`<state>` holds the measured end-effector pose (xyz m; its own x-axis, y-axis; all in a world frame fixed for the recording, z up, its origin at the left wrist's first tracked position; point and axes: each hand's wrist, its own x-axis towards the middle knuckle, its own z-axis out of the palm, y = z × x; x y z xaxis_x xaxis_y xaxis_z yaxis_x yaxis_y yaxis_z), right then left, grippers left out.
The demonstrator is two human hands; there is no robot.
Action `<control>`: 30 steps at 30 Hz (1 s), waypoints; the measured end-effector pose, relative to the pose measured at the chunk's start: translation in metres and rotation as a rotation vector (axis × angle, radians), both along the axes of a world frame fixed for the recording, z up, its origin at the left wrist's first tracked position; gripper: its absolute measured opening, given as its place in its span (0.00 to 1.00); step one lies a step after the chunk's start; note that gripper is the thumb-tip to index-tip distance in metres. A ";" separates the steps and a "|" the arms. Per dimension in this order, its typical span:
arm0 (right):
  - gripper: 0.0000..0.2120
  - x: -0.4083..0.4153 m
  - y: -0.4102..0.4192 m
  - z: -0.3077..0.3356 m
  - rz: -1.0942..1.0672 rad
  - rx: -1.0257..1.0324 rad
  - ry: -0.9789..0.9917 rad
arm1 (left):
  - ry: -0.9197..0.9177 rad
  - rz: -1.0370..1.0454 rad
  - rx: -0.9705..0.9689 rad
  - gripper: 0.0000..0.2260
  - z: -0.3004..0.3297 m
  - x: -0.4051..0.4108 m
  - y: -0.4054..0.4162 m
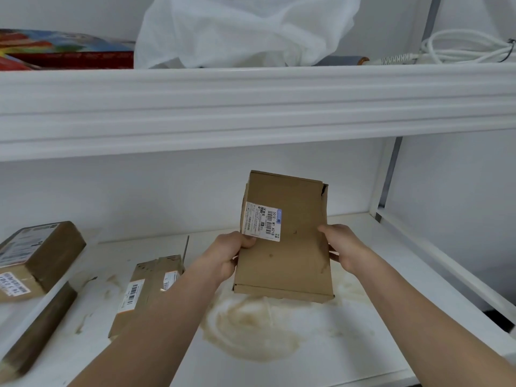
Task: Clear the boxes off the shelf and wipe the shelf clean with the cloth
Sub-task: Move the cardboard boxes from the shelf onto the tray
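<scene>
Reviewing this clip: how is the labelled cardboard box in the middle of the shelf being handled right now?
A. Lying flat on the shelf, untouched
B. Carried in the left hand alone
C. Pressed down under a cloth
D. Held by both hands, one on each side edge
D: the left hand and the right hand each grip a side edge of the cardboard box, tilted up above the stained shelf.

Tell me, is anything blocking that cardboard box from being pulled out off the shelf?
Nothing visible does. Both hands, left hand and right hand, hold the box by its sides, lifted above the stained shelf. The front edge toward the person is open; the other boxes lie off to the left.
</scene>
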<state>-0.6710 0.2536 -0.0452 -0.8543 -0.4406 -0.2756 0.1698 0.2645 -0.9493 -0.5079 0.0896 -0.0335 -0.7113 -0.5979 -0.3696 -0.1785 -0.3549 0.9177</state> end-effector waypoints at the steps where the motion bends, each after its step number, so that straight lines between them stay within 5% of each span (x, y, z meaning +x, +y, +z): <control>1: 0.10 0.000 0.000 -0.001 -0.002 0.002 -0.004 | 0.005 -0.009 -0.008 0.11 0.001 -0.001 0.001; 7: 0.17 0.003 0.003 -0.003 -0.004 0.016 -0.059 | 0.053 -0.119 -0.019 0.09 0.012 -0.003 0.008; 12: 0.20 0.002 0.004 -0.006 -0.008 0.006 -0.076 | 0.042 -0.107 -0.051 0.26 0.010 -0.009 0.008; 20: 0.13 0.004 0.013 -0.002 -0.002 -0.008 -0.069 | 0.093 -0.075 0.012 0.12 0.017 -0.004 0.016; 25: 0.10 0.001 0.017 0.006 -0.019 -0.045 0.007 | 0.105 0.041 0.011 0.29 0.014 -0.003 0.009; 30: 0.08 0.003 0.022 0.011 -0.001 -0.080 0.024 | 0.100 -0.082 0.055 0.12 0.014 0.003 0.013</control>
<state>-0.6683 0.2754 -0.0338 -0.8605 -0.4601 -0.2189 0.1469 0.1872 -0.9713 -0.5047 0.1030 -0.0199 -0.7919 -0.5167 -0.3253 -0.1180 -0.3933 0.9118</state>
